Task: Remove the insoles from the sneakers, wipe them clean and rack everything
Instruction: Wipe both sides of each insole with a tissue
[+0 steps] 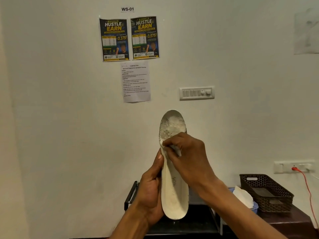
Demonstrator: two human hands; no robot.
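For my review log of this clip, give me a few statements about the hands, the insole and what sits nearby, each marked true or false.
1. The left hand grips the insole. True.
2. The right hand is empty. False: it pinches a white wipe against the insole.
3. The insole's top end is spotless. False: grey grime covers it.
4. A brown basket stands at the right. True.

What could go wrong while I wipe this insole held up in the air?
The toe end of the insole looks cracked and flaky; hard rubbing with the wipe in the right hand may peel more off. The left hand grips only the lower half, so the unsupported top could bend, or the insole could slip and drop toward the black rack below.
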